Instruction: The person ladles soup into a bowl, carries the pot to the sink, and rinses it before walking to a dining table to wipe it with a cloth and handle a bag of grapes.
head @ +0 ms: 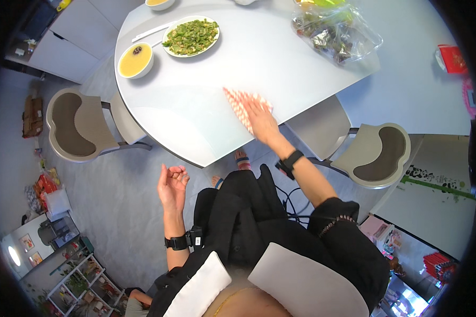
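Note:
My right hand (260, 119) presses flat on an orange-and-white patterned cloth (238, 104), which lies on the white table (182, 119) near its front right edge. Part of the cloth is hidden under the fingers. Off the table's near left edge, my left hand (173, 183) hangs in the air, palm up, with loosely curled fingers and nothing in it. Farther back on the table stand a plate of chopped green vegetables (192, 36) and a white bowl of yellow soup (135, 60). A pair of white chopsticks (152, 32) lies beside the plate.
A clear plastic bag (341, 35) with dark contents sits at the back right. Another bowl (160, 4) is at the far edge. Chairs stand left (83, 125) and right (369, 154) of the table. Black cables (291, 202) hang by my right side. Another person's arm (141, 296) shows behind me.

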`<state>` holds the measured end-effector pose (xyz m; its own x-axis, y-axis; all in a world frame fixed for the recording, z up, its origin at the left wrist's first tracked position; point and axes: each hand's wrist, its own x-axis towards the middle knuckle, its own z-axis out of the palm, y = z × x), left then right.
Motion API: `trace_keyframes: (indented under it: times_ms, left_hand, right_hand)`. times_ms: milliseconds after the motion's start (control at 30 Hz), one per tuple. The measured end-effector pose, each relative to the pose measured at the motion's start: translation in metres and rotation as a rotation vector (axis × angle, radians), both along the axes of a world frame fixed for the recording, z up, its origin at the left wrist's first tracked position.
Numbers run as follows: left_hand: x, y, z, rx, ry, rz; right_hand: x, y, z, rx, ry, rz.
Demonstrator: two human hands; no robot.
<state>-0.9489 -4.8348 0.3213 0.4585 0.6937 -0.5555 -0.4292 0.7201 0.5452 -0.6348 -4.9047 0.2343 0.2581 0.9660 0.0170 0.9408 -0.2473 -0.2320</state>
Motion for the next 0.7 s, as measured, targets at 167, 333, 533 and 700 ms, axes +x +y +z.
trace_keyframes:
  times_ms: [167, 333, 533, 700]
  left_hand:
    - [0.006, 0.004, -0.008, 0.002, -0.009, -0.011]
    - [0.013, 0.007, -0.008, 0.011, -0.006, 0.013]
    - [0.021, 0.002, 0.0, 0.023, 0.005, -0.004]
    - [0.016, 0.005, -0.001, 0.027, 0.001, -0.019]
  right_hand:
    - [-0.023, -0.035, 0.019, -0.13, 0.062, 0.038]
    - [-0.004, -0.001, 0.025, -0.175, 0.053, 0.057]
    - [0.036, 0.047, 0.002, 0.002, 0.004, 0.018]
    - [0.005, 0.02, 0.006, -0.014, -0.034, 0.052]
